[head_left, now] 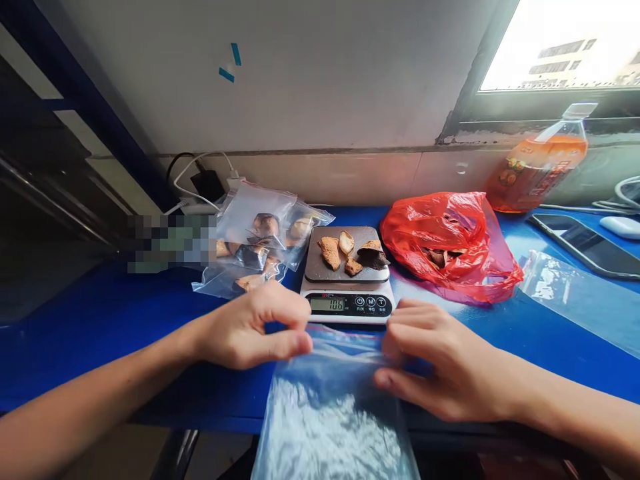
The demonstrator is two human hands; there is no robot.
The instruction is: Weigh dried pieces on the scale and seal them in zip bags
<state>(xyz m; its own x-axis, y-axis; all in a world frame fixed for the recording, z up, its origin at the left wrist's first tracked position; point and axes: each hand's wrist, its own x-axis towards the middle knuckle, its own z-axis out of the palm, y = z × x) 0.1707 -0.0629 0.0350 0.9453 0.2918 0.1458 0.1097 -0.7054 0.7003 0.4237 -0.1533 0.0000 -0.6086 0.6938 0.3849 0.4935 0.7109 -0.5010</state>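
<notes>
A clear zip-lock bag hangs over the table's front edge, its mouth just in front of a small digital scale. At the bag's upper left corner, my left hand is closed, with thumb and curled fingers on the plastic. My right hand has its fingers curled at the upper right corner; its exact grip is partly hidden. Several brown, bark-like dried pieces lie on the scale's plate, and the display reads about 10.6.
Filled clear bags with brown pieces lie left of the scale. On the right sit a red plastic bag of dark pieces, another clear bag, a phone, a white case and an orange drink bottle. Cables run along the wall.
</notes>
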